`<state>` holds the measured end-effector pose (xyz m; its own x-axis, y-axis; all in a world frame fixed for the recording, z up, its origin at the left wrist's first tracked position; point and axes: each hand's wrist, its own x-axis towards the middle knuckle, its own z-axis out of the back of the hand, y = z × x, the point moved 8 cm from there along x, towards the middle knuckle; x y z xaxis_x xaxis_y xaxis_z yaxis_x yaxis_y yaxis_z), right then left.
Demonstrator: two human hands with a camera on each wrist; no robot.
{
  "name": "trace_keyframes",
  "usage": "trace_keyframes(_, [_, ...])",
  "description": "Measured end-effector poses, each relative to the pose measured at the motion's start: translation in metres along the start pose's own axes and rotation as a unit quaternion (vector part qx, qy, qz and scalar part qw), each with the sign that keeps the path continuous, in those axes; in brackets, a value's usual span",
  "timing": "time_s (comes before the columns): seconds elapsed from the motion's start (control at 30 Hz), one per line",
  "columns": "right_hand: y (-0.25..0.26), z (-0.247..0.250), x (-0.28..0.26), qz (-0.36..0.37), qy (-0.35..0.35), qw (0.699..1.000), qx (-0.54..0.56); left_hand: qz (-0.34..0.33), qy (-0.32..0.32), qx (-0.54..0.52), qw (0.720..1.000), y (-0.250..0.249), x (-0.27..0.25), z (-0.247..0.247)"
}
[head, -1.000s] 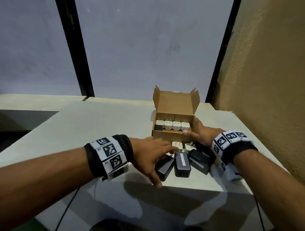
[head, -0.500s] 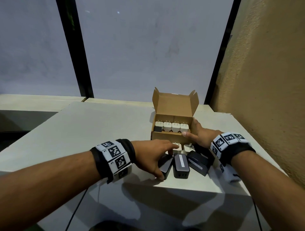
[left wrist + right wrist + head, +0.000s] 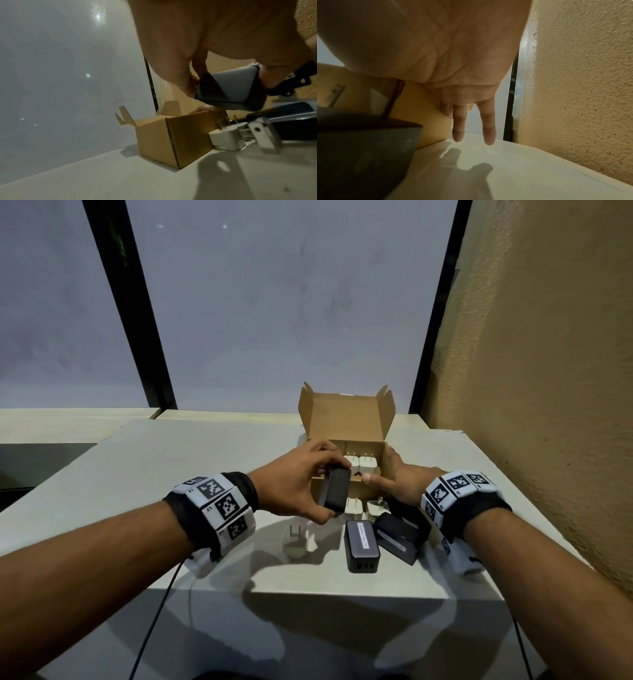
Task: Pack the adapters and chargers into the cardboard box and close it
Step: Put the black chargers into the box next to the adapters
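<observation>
The small cardboard box (image 3: pixel 346 416) stands on the table with its lid up, and white adapters (image 3: pixel 366 471) stand in a row inside. My left hand (image 3: pixel 328 490) grips a black charger (image 3: pixel 339 494) by its ends and holds it just above the box's near left edge. In the left wrist view the black charger (image 3: pixel 236 88) hangs over the box (image 3: pixel 171 138). My right hand (image 3: pixel 387 470) rests against the box's right side, thumb on the front corner. In the right wrist view its fingers (image 3: pixel 458 128) are straight beside the box (image 3: pixel 426 115).
Two black chargers (image 3: pixel 361 544) (image 3: pixel 397 537) lie in front of the box. White adapters lie near them (image 3: pixel 352 505) (image 3: pixel 375 506), and one more (image 3: pixel 294 542) lies under my left wrist. A textured wall (image 3: pixel 548 371) runs along the table's right edge.
My left hand took a black charger from the pile on the table and lifted it up and forward to the box. The right hand stayed on the box.
</observation>
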<state>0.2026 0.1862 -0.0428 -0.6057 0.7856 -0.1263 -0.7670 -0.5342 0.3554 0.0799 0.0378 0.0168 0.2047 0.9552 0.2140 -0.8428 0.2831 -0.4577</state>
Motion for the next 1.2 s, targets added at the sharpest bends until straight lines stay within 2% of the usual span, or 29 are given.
trace_keyframes(0.2, [-0.003,-0.001,0.002,-0.003,-0.002,1.0,-0.006,0.027,-0.079,-0.009,0.996,0.017,0.024,0.016])
trace_keyframes(0.33, [-0.006,-0.003,0.006,-0.012,0.002,1.0,-0.023,0.058,-0.119,0.024,0.991,0.027,0.044,0.027])
trace_keyframes(0.5, [-0.008,-0.006,0.009,-0.017,0.006,0.999,-0.03,0.088,-0.142,0.013,0.986,0.041,0.058,0.03])
trace_keyframes(1.0, [-0.013,-0.007,0.013,-0.032,0.011,0.998,-0.049,0.089,-0.085,0.058,0.991,0.053,0.061,0.01])
trace_keyframes(1.2, [-0.012,-0.006,0.012,-0.019,0.01,0.999,-0.035,0.085,-0.11,0.02,0.99,0.054,0.062,0.013])
